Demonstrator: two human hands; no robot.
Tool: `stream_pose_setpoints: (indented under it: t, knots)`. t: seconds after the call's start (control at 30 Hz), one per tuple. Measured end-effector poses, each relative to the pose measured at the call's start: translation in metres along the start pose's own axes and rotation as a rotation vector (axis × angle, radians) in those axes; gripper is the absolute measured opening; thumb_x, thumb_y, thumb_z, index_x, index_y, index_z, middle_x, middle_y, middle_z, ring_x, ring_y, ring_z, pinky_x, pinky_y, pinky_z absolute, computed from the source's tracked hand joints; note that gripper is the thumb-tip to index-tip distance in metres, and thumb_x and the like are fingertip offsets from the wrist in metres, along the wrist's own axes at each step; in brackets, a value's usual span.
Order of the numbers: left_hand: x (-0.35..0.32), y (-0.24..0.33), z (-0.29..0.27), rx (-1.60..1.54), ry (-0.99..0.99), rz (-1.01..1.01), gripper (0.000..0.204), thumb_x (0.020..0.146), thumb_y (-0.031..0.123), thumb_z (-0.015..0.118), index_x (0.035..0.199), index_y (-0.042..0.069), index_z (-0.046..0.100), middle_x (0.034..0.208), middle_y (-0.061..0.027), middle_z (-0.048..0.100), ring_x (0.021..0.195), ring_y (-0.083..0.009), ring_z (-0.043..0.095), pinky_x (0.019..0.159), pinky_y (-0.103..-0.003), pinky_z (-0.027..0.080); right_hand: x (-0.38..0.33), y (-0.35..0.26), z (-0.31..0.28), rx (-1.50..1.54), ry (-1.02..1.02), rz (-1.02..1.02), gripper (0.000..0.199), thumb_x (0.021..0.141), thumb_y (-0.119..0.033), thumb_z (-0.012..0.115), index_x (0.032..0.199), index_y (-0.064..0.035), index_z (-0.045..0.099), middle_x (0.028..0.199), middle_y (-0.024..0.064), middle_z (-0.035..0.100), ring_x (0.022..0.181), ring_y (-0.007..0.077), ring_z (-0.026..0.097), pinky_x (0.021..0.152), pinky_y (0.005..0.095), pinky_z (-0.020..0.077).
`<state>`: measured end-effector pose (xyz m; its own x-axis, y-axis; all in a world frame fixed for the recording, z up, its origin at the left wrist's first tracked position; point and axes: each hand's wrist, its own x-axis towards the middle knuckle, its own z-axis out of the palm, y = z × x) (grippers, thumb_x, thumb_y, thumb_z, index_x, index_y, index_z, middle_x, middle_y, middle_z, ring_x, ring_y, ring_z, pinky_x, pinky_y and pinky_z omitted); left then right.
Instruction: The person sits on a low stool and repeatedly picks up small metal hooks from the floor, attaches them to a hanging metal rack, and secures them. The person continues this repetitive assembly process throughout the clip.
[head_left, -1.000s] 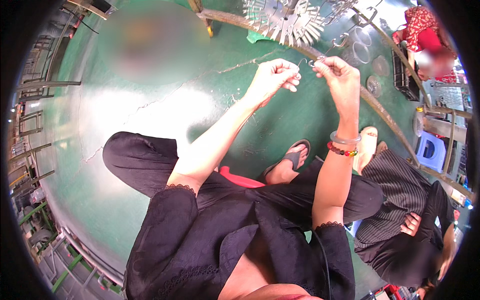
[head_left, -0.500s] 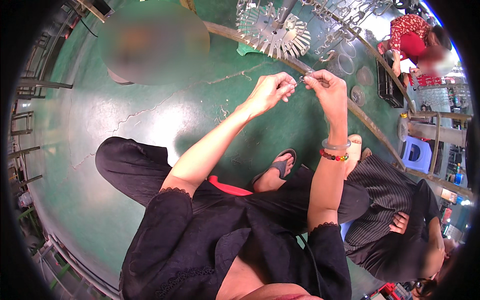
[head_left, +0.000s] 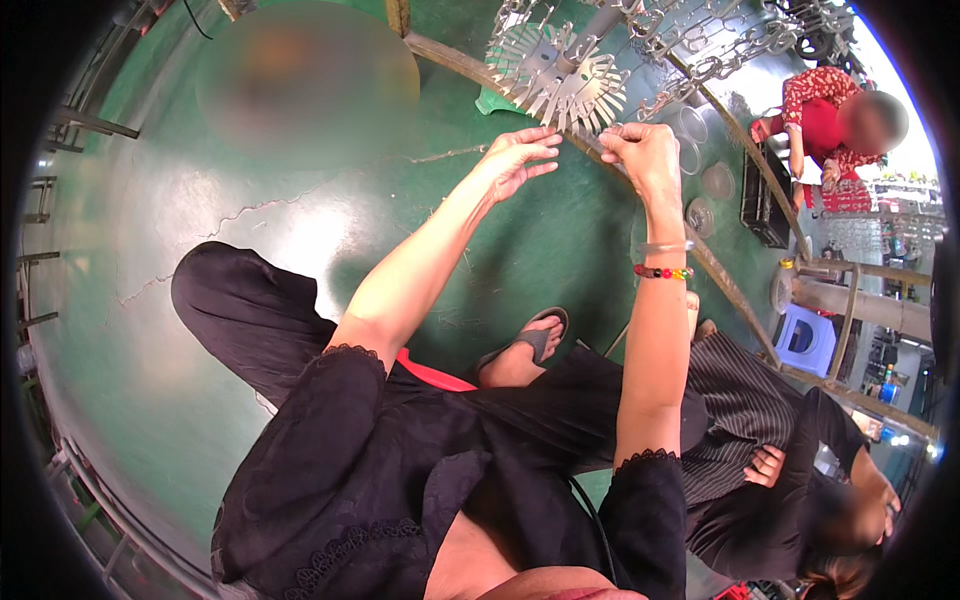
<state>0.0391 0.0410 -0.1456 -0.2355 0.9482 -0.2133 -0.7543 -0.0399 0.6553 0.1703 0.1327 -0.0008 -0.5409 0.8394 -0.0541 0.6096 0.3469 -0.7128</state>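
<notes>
My left hand is raised just below a round wheel ringed with flat metal prongs. Its fingers stretch toward the wheel's lower edge, somewhat apart, and I see nothing in them. To the right of it, my right hand has thumb and forefinger pinched together close to the prongs. Whatever is between those fingertips is too small to make out. A clear bangle and a beaded bracelet circle my right wrist. Rows of small metal hooks hang in strings beside the wheel.
A wooden rail runs diagonally under the wheel. Clear round tubs and a black crate lie beyond it. A blue stool stands at right. One person in striped clothes sits close on my right; another in red works farther off.
My hands, fingertips close together around a small metal piece before, have moved apart and up toward the wheel. The left fingers have straightened. The whole view has shifted slightly.
</notes>
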Motion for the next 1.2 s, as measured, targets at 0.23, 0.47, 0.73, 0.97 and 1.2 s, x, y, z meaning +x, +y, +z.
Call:
stream_pose_setpoints:
  t: [0.23, 0.47, 0.73, 0.97, 1.2]
  knots:
    - [0.025, 0.020, 0.004, -0.031, -0.033, 0.010, 0.032, 0.082, 0.009, 0.061, 0.112, -0.002, 0.054, 0.107, -0.0122, 0.064, 0.089, -0.0147, 0.062, 0.080, -0.030, 0.051, 0.017, -0.012, 0.009, -0.143, 0.031, -0.055, 0.013, 0.075, -0.008, 0.069, 0.082, 0.0025, 0.070, 0.071, 0.0104, 0.069, 0.059, 0.0125, 0.066, 0.057, 0.0251, 0.0505]
    - [0.025, 0.031, 0.010, 0.019, 0.016, -0.059, 0.027, 0.081, 0.023, 0.067, 0.102, 0.007, 0.066, 0.098, -0.0037, 0.067, 0.085, -0.0106, 0.062, 0.076, -0.027, 0.049, 0.031, -0.010, 0.016, -0.157, 0.080, -0.130, 0.012, 0.073, -0.009, 0.069, 0.078, 0.0015, 0.070, 0.064, 0.0162, 0.065, 0.060, 0.0220, 0.067, 0.061, 0.0328, 0.0525]
    - [0.020, 0.034, 0.009, 0.055, 0.072, -0.059, 0.027, 0.083, 0.023, 0.067, 0.104, 0.007, 0.064, 0.099, -0.0010, 0.066, 0.087, -0.0075, 0.060, 0.073, -0.023, 0.044, 0.032, -0.009, 0.023, -0.192, 0.056, -0.080, 0.014, 0.075, -0.009, 0.068, 0.080, 0.0039, 0.069, 0.072, 0.0118, 0.069, 0.062, 0.0149, 0.068, 0.060, 0.0275, 0.0518]
    - [0.020, 0.031, 0.011, 0.037, 0.086, -0.033, 0.021, 0.081, 0.017, 0.067, 0.099, 0.006, 0.066, 0.090, -0.0014, 0.068, 0.079, -0.0067, 0.062, 0.066, -0.019, 0.044, 0.033, -0.014, 0.028, -0.153, 0.051, -0.053, 0.015, 0.075, -0.010, 0.068, 0.080, 0.0044, 0.069, 0.072, 0.0125, 0.069, 0.063, 0.0151, 0.068, 0.061, 0.0268, 0.0519]
    - [0.021, 0.029, 0.010, 0.031, 0.069, -0.015, 0.019, 0.081, 0.017, 0.067, 0.097, 0.007, 0.067, 0.090, -0.0010, 0.068, 0.079, -0.0073, 0.061, 0.069, -0.021, 0.045, 0.033, -0.013, 0.027, -0.145, 0.045, -0.034, 0.015, 0.076, -0.011, 0.068, 0.083, 0.0028, 0.070, 0.070, 0.0118, 0.069, 0.064, 0.0144, 0.068, 0.062, 0.0261, 0.0515]
